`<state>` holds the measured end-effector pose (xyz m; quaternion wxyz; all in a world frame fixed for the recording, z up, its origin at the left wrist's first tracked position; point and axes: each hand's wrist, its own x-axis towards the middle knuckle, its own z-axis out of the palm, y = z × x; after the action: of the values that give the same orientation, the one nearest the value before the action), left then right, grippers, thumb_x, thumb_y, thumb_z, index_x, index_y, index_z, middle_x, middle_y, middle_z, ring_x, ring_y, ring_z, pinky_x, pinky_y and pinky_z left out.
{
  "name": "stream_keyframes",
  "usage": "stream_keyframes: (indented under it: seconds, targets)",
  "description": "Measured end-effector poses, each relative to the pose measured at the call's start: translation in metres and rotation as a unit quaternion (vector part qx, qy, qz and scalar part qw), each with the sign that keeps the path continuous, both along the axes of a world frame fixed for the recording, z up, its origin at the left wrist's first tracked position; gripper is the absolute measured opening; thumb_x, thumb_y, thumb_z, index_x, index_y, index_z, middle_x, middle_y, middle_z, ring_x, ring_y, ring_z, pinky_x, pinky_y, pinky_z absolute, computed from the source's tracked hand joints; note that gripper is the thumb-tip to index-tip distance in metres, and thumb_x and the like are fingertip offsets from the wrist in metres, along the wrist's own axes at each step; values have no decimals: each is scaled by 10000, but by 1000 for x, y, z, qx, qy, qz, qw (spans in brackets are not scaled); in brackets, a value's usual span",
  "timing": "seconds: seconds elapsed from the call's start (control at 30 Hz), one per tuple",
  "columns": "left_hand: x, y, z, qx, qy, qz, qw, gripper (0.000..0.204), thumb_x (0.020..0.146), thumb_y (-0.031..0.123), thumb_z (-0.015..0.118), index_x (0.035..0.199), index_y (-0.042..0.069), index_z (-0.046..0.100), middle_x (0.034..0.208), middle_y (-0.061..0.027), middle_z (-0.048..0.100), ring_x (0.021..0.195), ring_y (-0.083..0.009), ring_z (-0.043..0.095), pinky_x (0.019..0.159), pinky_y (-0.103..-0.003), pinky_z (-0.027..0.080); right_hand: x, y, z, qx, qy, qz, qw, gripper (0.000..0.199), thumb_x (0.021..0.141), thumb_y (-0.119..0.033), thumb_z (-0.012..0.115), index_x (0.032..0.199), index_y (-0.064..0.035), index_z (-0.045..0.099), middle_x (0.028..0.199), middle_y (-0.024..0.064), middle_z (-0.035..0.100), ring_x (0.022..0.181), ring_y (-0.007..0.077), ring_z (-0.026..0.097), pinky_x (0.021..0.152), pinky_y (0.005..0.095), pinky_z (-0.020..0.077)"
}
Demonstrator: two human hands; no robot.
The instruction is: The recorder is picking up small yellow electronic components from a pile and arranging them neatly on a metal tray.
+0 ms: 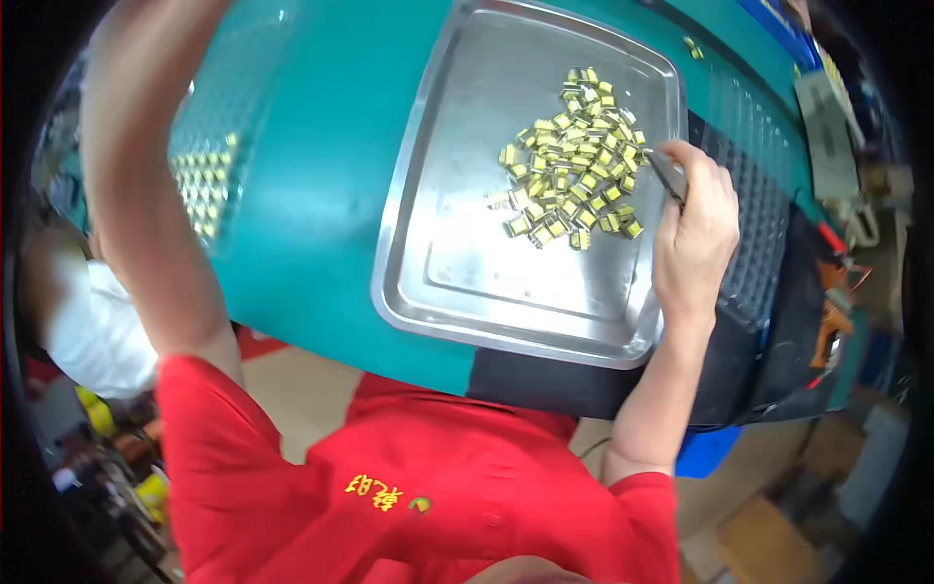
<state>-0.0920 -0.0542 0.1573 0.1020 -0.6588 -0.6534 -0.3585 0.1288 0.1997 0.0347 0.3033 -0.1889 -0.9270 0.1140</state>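
Note:
A pile of small electronic parts with yellow wrapping and metallic sides (574, 161) lies in the upper right part of a shallow steel tray (389, 253). Over the tray's right rim, my right hand (699, 219) is closed around dark tweezers (667, 175), whose tips point up and left at the pile's right edge. Whether a part sits between the tips is too small to tell. My left forearm (136, 127) stretches up along the left side, and its hand lies beyond the upper edge of the picture.
A clear plastic tray (238, 92) at the left holds rows of yellow parts (199, 185). Another clear pocketed tray (754, 224) lies right of the steel tray. Orange-handled tools (832, 316) are at the far right. Another person in white (97, 326) is at the left.

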Motion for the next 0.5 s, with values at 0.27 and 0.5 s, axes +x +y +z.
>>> stream_keyframes:
  seconds: [0.27, 0.5]
  targets:
    - [49, -15, -9, 127, -136, -103, 977, 363, 982, 156, 573, 1298, -21, 552, 1278, -189, 596, 1064, -251, 650, 810, -274, 502, 7, 11, -2, -51, -18, 26, 998, 371, 813, 111, 493, 1124, -34, 635, 1009, 120, 689, 951, 227, 651, 845, 336, 479]
    - [73, -9, -27, 260, -192, -180, 929, 356, 979, 156, 577, 1287, -21, 559, 1270, -186, 602, 1063, -251, 651, 821, -281, 505, 45, -1, 61, -377, 263, 328, 825, 424, 869, 18, 525, 1290, 48, 555, 1047, 164, 705, 820, 117, 636, 743, 217, 479]
